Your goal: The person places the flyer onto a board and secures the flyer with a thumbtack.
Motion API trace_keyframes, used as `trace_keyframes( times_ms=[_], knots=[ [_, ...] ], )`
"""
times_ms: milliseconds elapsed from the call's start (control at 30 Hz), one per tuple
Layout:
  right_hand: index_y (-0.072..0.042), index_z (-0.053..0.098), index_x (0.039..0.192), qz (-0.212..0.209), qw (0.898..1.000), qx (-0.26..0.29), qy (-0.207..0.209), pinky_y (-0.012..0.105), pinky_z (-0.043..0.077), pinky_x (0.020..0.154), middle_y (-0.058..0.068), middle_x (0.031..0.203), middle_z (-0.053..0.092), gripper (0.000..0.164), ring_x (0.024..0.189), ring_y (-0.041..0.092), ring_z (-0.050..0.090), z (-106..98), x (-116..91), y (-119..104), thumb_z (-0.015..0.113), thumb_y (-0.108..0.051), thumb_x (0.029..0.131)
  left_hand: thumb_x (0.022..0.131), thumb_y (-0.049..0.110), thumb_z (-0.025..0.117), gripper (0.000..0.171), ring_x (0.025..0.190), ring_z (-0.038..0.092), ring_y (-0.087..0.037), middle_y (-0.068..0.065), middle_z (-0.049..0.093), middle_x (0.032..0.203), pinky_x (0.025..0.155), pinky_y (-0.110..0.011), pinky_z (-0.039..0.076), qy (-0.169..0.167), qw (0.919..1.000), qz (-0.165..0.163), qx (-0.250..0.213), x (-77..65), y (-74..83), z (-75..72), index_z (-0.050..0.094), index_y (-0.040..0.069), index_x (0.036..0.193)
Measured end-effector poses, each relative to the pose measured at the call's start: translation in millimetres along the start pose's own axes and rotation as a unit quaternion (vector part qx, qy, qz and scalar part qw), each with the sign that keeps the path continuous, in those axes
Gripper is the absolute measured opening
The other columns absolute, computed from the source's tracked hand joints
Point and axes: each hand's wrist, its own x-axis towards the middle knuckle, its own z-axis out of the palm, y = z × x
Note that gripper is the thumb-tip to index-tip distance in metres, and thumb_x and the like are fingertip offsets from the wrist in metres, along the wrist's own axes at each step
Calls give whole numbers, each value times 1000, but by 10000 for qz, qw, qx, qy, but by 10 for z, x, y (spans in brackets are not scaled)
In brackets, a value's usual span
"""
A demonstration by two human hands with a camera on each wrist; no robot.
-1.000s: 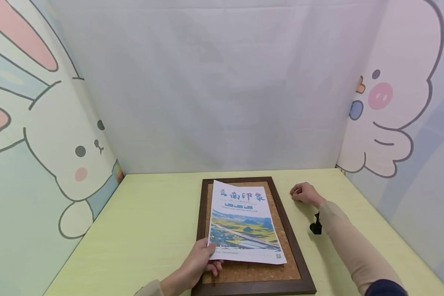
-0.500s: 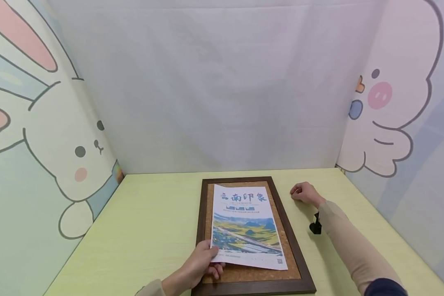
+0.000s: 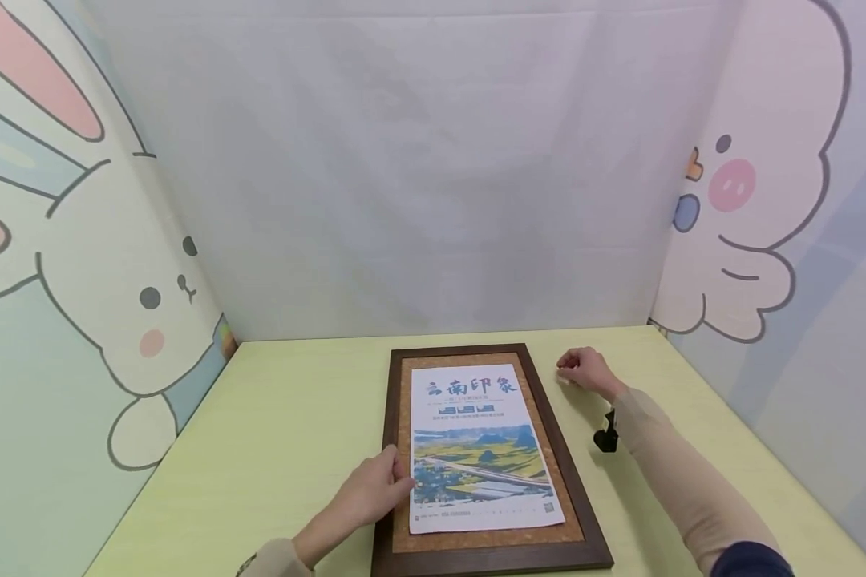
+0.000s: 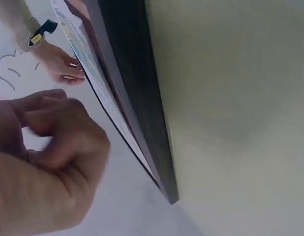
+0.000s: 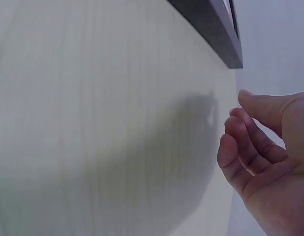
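Observation:
A printed poster with Chinese characters and a landscape picture lies flat on a cork board in a dark brown frame. My left hand is over the board's left edge, beside the poster. The left wrist view shows that hand with bent fingers, holding nothing visible and apart from the board; its fingertips are blurred. My right hand hovers to the right of the frame's upper corner. In the right wrist view its fingers are loosely curled, the thumb apart from them, nothing visible between.
The pale yellow-green table extends on both sides of the frame. A light curtain stands behind, with cartoon-printed panels left and right. A small black device is on the right wrist.
The left hand has let go of the poster and moved slightly left and up. The poster's lower edge has come down, and it now lies flat on the cork. The right hand has barely moved.

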Motion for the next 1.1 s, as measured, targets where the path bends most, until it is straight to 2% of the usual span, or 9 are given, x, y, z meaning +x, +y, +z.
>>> trace_keyframes(
  times_ms=[67,167,267,333,467,567,667,900,1100],
  knots=[
    [8,65,103,-119,9997,165,139,27,50,56,19,88,66,18,68,22,61,66,47,-124,62,-7,91,89,22,66,19,58,43,-12,1,51,69,49,-24,32,127,9968,268,736,42,1,2,54,8,90],
    [6,65,102,-208,9987,351,294,28,50,57,19,90,67,17,70,26,64,219,150,-331,63,-7,91,86,36,71,37,92,51,-23,-8,58,104,73,-36,42,-123,9859,639,1540,107,7,35,59,8,109],
    [4,66,103,-365,9984,328,280,28,50,59,19,91,67,18,74,26,64,400,276,-539,64,-9,91,83,50,70,61,129,38,-36,-16,45,141,98,-55,34,-473,9743,855,2030,145,-1,86,56,14,129],
    [2,67,103,-327,9985,370,236,28,51,63,17,93,67,18,76,25,63,524,360,-661,66,-11,90,82,55,69,71,143,25,-41,-19,33,153,107,-64,24,-692,9710,904,2102,162,-17,123,50,17,138],
    [-1,68,103,-96,9989,451,98,28,51,68,14,95,66,17,78,21,59,726,490,-843,68,-13,90,77,60,69,85,149,14,-40,-16,24,159,113,-65,13,-962,9636,915,2319,182,-56,182,41,21,147],
    [-3,69,103,131,9985,534,-12,27,50,69,12,95,66,16,78,20,60,826,542,-935,68,-13,90,75,64,69,90,149,14,-39,-15,24,160,114,-64,13,-1016,9578,957,2511,194,-72,202,38,22,149],
    [-5,69,102,132,9985,520,-104,27,49,70,11,95,66,15,77,19,60,894,568,-994,68,-13,90,75,65,67,91,149,15,-37,-14,24,160,114,-64,14,-1034,9539,997,2636,205,-82,208,36,22,149],
    [-5,70,98,-83,9990,402,-200,27,48,71,9,92,67,13,79,20,60,969,589,-1110,70,-13,88,77,64,66,93,150,13,-36,-13,21,161,113,-64,14,-1094,9543,1040,2579,219,-102,202,32,20,152],
    [-7,71,99,-66,9986,378,-359,25,48,71,6,91,67,13,78,18,59,1022,586,-1155,69,-15,89,77,65,64,94,150,12,-35,-11,20,162,115,-64,12,-1116,9540,977,2604,233,-117,195,30,21,153]
  ],
)
